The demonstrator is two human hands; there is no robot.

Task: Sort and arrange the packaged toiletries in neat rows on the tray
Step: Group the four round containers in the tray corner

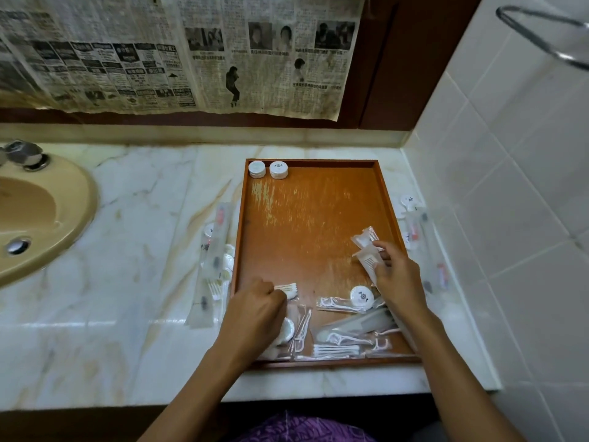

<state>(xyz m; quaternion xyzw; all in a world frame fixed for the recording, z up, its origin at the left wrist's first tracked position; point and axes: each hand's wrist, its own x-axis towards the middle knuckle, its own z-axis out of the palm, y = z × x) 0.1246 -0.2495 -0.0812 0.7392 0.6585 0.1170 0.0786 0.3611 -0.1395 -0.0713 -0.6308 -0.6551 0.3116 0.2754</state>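
Showing unreadable print: newspaper (178,52), round packets (278,170).

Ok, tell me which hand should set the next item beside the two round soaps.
Left. The left hand pinches a cotton swab packet on the same side of the tray as the round soaps; the right hand grips a comb packet opposite.

One wooden tray (385,193) lies on one marble counter (143,193), beside one sink (47,218); two round white soap packs (257,169) (278,170) sit side by side in the tray's far left corner, a third (362,296) lies near its near right corner, and a fourth (285,330) near the near left corner, half under a hand. Two hands (255,309) (398,275) are over the tray; the clear packets heaped along its near edge, and those on the counter off its left and right edges, overlap too much to count.
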